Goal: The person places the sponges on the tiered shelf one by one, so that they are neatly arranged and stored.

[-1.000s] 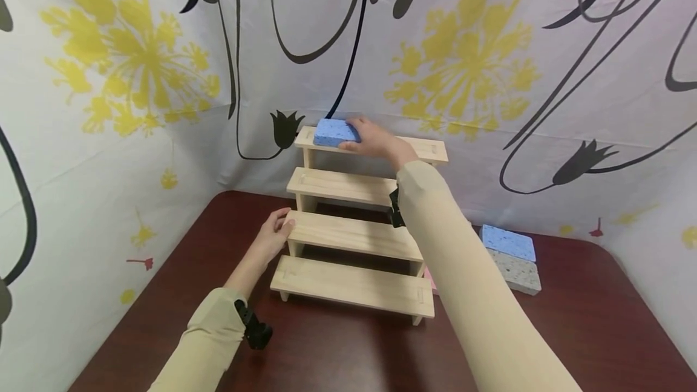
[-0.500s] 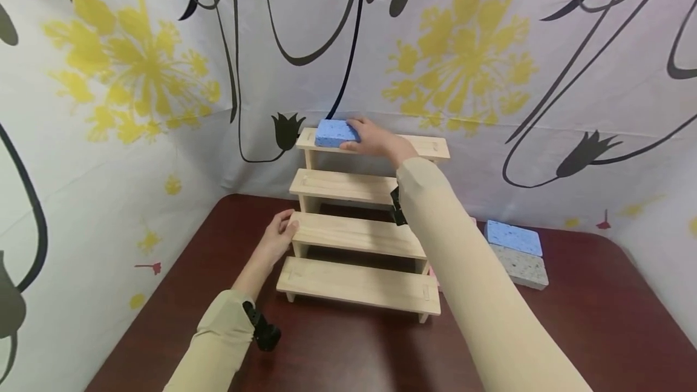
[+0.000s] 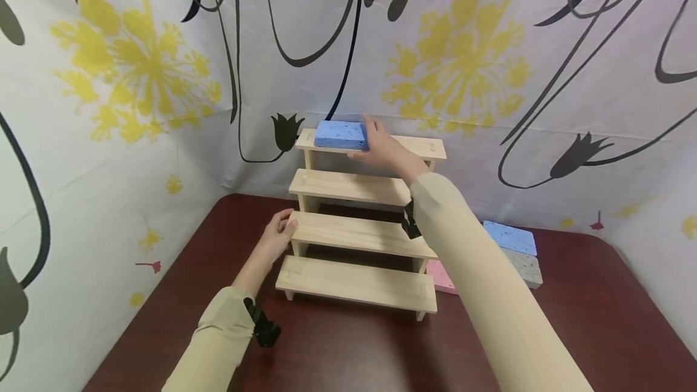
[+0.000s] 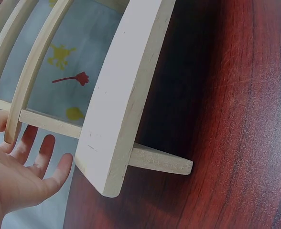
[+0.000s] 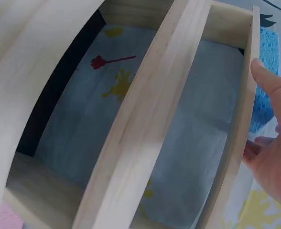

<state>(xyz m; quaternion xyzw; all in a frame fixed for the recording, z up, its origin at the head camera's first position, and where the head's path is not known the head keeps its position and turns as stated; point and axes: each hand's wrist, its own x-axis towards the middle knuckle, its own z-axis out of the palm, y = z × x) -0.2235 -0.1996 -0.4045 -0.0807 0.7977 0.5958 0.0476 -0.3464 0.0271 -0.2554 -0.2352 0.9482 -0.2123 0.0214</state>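
A pale wooden four-tier shelf (image 3: 356, 283) stands on the table like a small staircase. On the left part of its top tier lies a blue speckled sponge (image 3: 340, 135). My right hand (image 3: 383, 147) is at the sponge's right end, fingers spread and fairly straight. In the right wrist view, its thumb (image 5: 262, 71) points along the top tier's front edge, with the blue sponge (image 5: 267, 81) behind. My left hand (image 3: 278, 233) holds the left end of the second tier from the bottom, thumb above; the left wrist view shows its other fingers (image 4: 45, 152) loosely bent beneath.
Right of the shelf, another blue sponge (image 3: 510, 238) and a grey one (image 3: 524, 266) lie on the dark red table (image 3: 337, 349). A pink sponge (image 3: 442, 277) shows beside the shelf's right leg. Patterned cloth (image 3: 348, 35) hangs close behind and at the sides.
My right hand has loosened and slid right along the blue sponge, uncovering more of it; the sponge stays on the top tier. My left hand keeps its place on the shelf.
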